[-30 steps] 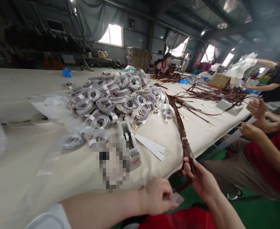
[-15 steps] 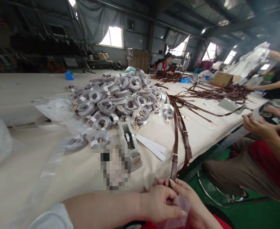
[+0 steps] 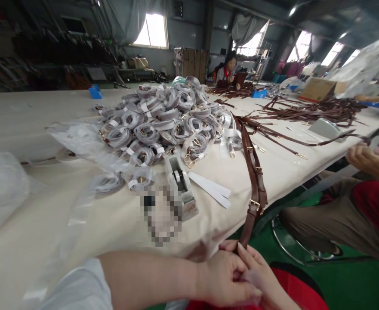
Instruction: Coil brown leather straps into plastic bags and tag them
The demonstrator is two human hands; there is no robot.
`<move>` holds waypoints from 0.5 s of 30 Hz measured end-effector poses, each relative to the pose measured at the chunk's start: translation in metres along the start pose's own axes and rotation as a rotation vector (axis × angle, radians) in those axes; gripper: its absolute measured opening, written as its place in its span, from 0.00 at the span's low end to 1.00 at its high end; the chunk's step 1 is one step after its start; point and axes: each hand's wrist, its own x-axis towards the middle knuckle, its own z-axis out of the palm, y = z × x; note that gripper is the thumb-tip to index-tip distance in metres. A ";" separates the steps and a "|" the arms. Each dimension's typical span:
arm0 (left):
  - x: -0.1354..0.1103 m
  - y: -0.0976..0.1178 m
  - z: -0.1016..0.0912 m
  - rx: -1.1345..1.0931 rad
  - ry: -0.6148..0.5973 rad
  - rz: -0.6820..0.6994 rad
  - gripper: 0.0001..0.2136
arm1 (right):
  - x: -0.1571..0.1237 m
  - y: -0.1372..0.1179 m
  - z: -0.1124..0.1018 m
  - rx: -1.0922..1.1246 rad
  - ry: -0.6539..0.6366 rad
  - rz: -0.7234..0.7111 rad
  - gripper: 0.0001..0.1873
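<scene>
A brown leather strap (image 3: 249, 226) with gold buckles runs down over the table's front edge to my hands. My right hand (image 3: 265, 272) is closed on its lower end, the thumb lying over the strap. Crossing in from the left, my left hand (image 3: 224, 275) is pinched beside the right one on a piece of clear plastic film (image 3: 253, 276). That film is partly hidden between the hands. Farther up the table, the strap lies alongside other brown straps.
A pile of coiled, wrapped straps (image 3: 157, 122) covers mid-table. Nearer are a tape dispenser (image 3: 181, 187), white paper strips (image 3: 210, 188) and a blurred-out object (image 3: 161, 217). Loose straps (image 3: 318, 111) and a cardboard box (image 3: 318, 89) lie at right. A co-worker's hand (image 3: 368, 161) is at far right.
The view has shifted, so the table's contents sit higher and a little further right. Less of the plastic film shows between my hands. Both hands keep their hold.
</scene>
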 end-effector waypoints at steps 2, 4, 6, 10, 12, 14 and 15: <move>-0.001 0.003 0.001 -0.048 -0.019 -0.052 0.18 | 0.004 0.005 0.002 0.096 0.062 -0.037 0.15; -0.002 0.005 0.003 -0.079 -0.050 -0.056 0.18 | 0.012 -0.002 0.000 0.155 0.104 -0.073 0.15; -0.003 0.007 0.004 -0.089 -0.094 -0.048 0.17 | 0.020 -0.015 -0.004 0.185 0.136 -0.104 0.15; -0.001 0.003 0.002 -0.084 -0.114 -0.086 0.17 | 0.026 -0.032 -0.009 0.171 0.138 -0.142 0.14; 0.002 -0.002 0.000 -0.072 -0.095 -0.085 0.17 | 0.021 -0.030 -0.007 0.135 0.119 -0.139 0.12; 0.005 -0.007 0.000 -0.073 -0.102 -0.015 0.15 | 0.011 -0.027 -0.004 -0.007 0.054 -0.100 0.14; 0.005 -0.009 -0.001 -0.079 -0.115 0.035 0.14 | 0.006 -0.027 -0.004 -0.116 0.018 -0.086 0.15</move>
